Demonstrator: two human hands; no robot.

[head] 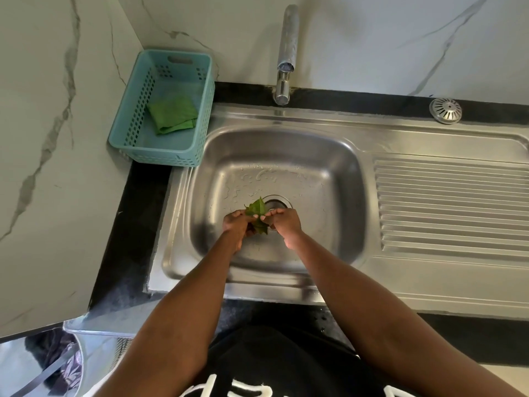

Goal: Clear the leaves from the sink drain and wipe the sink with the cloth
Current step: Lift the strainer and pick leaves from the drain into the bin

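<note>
A bunch of green leaves (pixel 257 210) sits just left of the round drain (pixel 276 203) in the steel sink (pixel 286 150). My left hand (pixel 237 226) is closed around the leaves from the left. My right hand (pixel 283 224) pinches the same bunch from the right, its fingertips meeting the left hand's. The lower part of the bunch (pixel 261 229) shows between the two hands. A folded green cloth (pixel 173 113) lies inside the teal basket (pixel 140 110) at the back left of the sink. Water drops lie on the sink floor behind the drain.
A chrome tap (pixel 287 50) rises behind the basin. The ribbed draining board (pixel 449 207) extends to the right. A round metal strainer (pixel 445 109) rests on the black counter at the back right. A marble wall (pixel 51 167) closes in the left side.
</note>
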